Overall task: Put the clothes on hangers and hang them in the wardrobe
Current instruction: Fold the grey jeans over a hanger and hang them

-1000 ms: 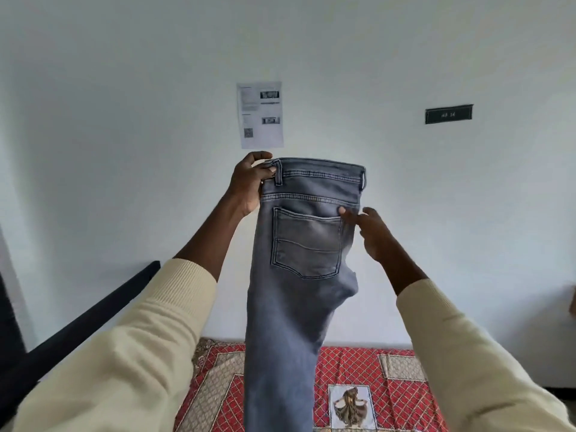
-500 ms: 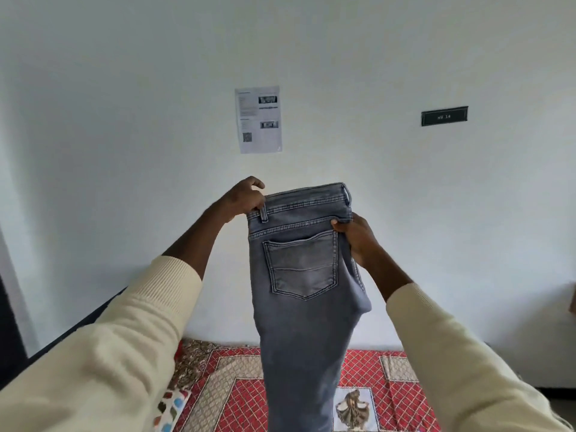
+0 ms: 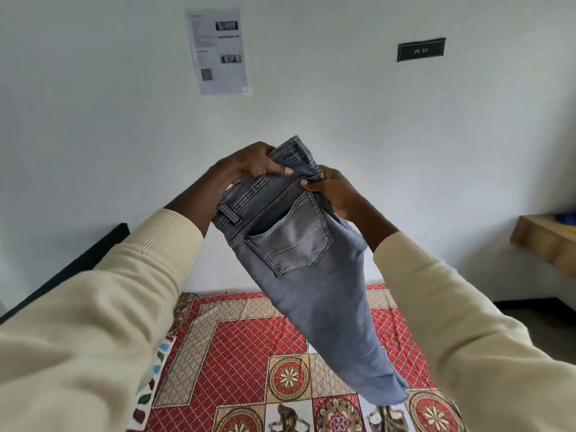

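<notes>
- the grey jeans (image 3: 299, 260) are hanging in the air in front of the person, folded lengthwise, waistband up and tilted, the legs trailing down toward the patterned bedspread (image 3: 237, 353) without clearly touching it.
- the left hand (image 3: 249, 165) is gripping the waistband from above, fingers curled over the denim and thumb pressing on the near face.
- the right hand (image 3: 335, 190) is pinching the waistband edge just beside the back pocket (image 3: 291, 241), fingers closing tightly on the cloth.
- the denim is looking soft but fairly heavy, likely drooping and swinging rather than holding shape; not slippery, not fragile.
- the waistband and the belt loop (image 3: 229, 213) are seeming the firmest places to take hold, since the seams are thick there; folding the legs over a hanger bar would probably suit.
- no hanger or wardrobe is showing in this view.
- a printed sheet (image 3: 218, 51) is hanging on the wall (image 3: 93, 104), its text too small to read.
- a dark plaque (image 3: 420, 49) is carrying pale characters, too blurred to make out.
- no brand is showing on the jeans.
</notes>
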The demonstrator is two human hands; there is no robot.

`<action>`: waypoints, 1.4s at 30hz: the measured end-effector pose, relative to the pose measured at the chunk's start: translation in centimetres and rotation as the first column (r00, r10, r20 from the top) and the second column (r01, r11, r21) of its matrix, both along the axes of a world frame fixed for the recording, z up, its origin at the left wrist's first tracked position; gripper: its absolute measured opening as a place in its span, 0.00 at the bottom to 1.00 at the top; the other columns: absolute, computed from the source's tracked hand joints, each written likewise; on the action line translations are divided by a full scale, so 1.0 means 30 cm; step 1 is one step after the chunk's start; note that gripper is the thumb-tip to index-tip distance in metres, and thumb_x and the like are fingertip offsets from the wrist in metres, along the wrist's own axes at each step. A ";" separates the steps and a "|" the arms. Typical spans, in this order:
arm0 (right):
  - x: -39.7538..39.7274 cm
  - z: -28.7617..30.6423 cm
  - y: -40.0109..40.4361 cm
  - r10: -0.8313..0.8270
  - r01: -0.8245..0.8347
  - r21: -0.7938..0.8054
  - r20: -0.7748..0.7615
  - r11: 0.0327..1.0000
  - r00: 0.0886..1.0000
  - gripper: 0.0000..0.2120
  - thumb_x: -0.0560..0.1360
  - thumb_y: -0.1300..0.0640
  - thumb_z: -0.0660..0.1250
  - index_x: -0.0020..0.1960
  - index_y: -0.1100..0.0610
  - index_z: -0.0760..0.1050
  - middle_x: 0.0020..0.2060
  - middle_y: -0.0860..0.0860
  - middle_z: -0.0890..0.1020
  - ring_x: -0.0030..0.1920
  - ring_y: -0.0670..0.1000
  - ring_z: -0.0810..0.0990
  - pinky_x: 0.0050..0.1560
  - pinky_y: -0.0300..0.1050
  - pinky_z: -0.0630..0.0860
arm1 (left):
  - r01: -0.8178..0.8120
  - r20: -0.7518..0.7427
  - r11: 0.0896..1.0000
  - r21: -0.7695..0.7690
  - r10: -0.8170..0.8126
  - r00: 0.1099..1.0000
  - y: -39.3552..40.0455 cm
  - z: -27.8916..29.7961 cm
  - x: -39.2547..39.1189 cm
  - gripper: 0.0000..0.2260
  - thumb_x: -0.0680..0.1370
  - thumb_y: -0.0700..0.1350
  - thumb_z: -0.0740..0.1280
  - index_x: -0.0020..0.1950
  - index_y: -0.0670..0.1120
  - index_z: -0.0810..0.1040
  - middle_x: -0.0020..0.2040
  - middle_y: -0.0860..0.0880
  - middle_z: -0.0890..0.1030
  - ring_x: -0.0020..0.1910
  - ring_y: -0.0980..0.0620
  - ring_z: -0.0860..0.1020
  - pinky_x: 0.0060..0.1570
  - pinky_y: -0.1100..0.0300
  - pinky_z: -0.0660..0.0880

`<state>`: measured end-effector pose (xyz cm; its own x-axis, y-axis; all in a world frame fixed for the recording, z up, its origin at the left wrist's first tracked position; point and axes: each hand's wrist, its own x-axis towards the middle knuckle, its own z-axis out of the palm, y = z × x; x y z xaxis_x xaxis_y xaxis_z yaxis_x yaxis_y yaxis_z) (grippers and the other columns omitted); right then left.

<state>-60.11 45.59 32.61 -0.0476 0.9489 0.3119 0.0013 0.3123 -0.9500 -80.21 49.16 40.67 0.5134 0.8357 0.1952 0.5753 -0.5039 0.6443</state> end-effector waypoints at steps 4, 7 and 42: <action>0.240 -0.158 -0.068 -0.091 0.117 -0.096 0.239 0.988 0.967 0.27 0.66 0.44 0.78 0.57 0.60 0.79 0.55 0.60 0.83 0.56 0.58 0.81 0.56 0.55 0.76 | 0.074 0.028 0.995 0.070 -0.076 0.997 -0.013 -0.046 0.112 0.12 0.72 0.42 0.76 0.53 0.38 0.83 0.50 0.41 0.85 0.43 0.50 0.81 0.50 0.54 0.78; 0.417 -0.384 -0.150 0.009 0.098 -0.361 0.283 0.927 0.959 0.31 0.65 0.43 0.74 0.64 0.56 0.76 0.60 0.49 0.81 0.62 0.50 0.76 0.59 0.51 0.67 | 0.087 0.032 0.989 0.120 -0.091 0.995 -0.019 -0.059 0.163 0.12 0.72 0.40 0.77 0.52 0.36 0.83 0.47 0.44 0.84 0.42 0.52 0.80 0.46 0.59 0.74; 0.178 -0.766 0.356 -0.147 0.590 -0.233 0.839 0.773 0.524 0.11 0.71 0.55 0.74 0.48 0.61 0.77 0.45 0.59 0.81 0.49 0.59 0.80 0.46 0.48 0.73 | -0.307 0.320 0.690 -0.656 0.622 0.714 0.153 -1.001 -0.366 0.38 0.64 0.60 0.79 0.65 0.39 0.76 0.62 0.42 0.80 0.61 0.45 0.78 0.61 0.57 0.72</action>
<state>-54.76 56.28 9.65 0.3432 0.9331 -0.1077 0.7684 -0.3448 -0.5390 -91.20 53.76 10.64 -0.0126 0.9681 -0.2503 0.1605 0.2490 0.9551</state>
